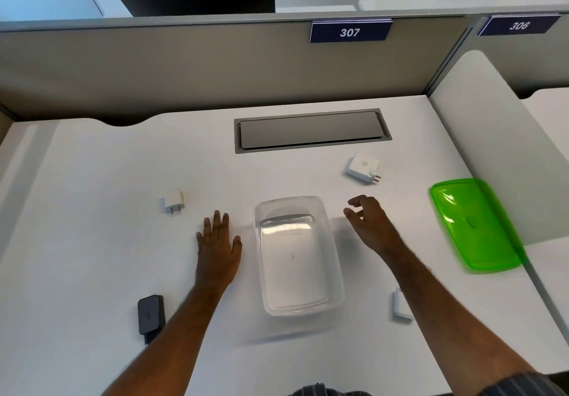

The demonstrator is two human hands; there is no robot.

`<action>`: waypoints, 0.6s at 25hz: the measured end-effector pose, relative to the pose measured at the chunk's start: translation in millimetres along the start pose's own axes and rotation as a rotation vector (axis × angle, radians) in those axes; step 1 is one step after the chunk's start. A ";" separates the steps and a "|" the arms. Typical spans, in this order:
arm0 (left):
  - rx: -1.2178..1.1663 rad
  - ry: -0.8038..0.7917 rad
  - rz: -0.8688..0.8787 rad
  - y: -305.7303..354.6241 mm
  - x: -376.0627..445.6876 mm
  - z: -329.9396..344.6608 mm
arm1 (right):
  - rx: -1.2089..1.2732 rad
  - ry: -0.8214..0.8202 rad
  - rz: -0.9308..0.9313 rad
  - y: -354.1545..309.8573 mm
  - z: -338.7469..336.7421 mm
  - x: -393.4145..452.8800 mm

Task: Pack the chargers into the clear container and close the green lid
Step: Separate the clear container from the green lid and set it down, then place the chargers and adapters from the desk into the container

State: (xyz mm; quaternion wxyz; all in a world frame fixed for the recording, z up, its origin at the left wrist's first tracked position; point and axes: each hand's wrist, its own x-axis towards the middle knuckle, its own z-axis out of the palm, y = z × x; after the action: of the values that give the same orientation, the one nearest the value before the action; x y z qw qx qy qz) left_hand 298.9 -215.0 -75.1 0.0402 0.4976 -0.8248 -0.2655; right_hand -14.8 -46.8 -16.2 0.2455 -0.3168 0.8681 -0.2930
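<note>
The clear container (297, 257) sits lidless on the white desk (92, 241) between both hands. The left hand (218, 247) lies flat, fingers straight; the right hand (368, 223) hovers loosely curled, holding nothing. Its nearest charger (364, 167) lies at twelve o'clock, the green lid (475, 226) at three.

Office cubicle: numbered partition (215, 66) (plate 307 (350, 31)), white desk (92, 241).

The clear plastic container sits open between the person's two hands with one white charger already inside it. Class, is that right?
Not quite. The head view shows the clear plastic container open between the left hand and right hand, but it holds nothing; the chargers lie on the white desk.
</note>
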 end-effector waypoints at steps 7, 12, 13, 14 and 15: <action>0.149 0.036 0.030 -9.4 4.7 20.7 | -0.303 0.166 -0.118 10.6 -9.4 62.5; 0.239 0.101 0.033 -15.0 5.7 33.8 | -0.509 0.150 -0.136 15.1 -13.1 109.6; 0.247 0.106 0.030 -15.6 5.8 35.7 | -0.539 0.128 -0.127 16.5 -13.0 117.8; 0.255 0.111 0.028 -16.4 5.8 37.4 | -0.562 0.096 -0.115 17.7 -12.9 125.4; 0.261 0.115 0.028 -17.1 6.0 38.3 | -0.576 0.056 -0.097 18.6 -12.9 132.5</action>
State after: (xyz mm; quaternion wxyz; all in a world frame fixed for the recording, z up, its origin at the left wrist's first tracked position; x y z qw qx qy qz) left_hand 296.9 -211.0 -117.3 0.0261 0.5014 -0.8555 -0.1263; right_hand -120.2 -122.5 -51.3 0.1074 -0.4062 0.9058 -0.0545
